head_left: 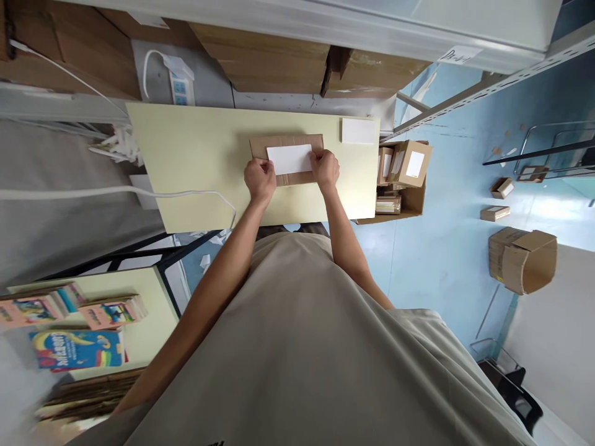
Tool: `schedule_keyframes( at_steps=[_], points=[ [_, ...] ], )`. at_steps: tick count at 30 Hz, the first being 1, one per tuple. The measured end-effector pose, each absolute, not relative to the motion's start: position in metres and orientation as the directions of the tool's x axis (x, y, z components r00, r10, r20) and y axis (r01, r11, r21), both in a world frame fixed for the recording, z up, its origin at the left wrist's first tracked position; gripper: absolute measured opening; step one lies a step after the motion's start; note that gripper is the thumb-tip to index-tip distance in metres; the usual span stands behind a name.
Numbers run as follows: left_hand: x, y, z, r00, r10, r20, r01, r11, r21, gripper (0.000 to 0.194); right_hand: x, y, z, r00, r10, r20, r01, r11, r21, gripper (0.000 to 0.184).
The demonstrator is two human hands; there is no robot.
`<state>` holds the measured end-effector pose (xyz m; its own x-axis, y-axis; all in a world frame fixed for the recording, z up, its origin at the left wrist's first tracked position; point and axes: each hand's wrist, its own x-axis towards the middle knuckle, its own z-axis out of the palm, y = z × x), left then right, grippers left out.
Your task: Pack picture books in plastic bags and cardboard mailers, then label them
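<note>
A flat brown cardboard box (295, 179) lies on the pale yellow table (199, 155). Over its top face is a blank white label (290, 160). My left hand (261, 179) pinches the label's left end, its fingers curled in. At the opposite end, my right hand (326, 169) grips the label's upper right side between thumb and finger. Both hands rest close against the box; whether the label is stuck down or just above the cardboard I cannot tell.
A white stack of labels (358, 131) sits at the table's back right. Beside the table's right edge, an open carton (413, 201) holds several small boxes. A white cable (186, 193) crosses the left side. Books (77, 349) lie on another table; a metal shelf (302, 25) overhangs the back.
</note>
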<state>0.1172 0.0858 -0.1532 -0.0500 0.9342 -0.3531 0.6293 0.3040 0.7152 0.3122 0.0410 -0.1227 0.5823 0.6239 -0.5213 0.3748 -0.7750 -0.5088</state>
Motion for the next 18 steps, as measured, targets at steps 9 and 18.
schedule_keyframes(
  at_steps=[9,18],
  points=[
    [0.118,0.087,-0.145,-0.024,0.917,-0.398,0.729,0.288,0.621,0.011,0.347,0.045,-0.122,0.388,0.737,-0.554,0.479,-0.675,-0.561,0.037],
    [0.114,0.090,-0.144,-0.011,0.900,-0.437,0.741,0.300,0.600,0.011,0.317,0.059,-0.147,0.311,0.829,-0.465,0.532,-0.557,-0.637,0.040]
  ],
)
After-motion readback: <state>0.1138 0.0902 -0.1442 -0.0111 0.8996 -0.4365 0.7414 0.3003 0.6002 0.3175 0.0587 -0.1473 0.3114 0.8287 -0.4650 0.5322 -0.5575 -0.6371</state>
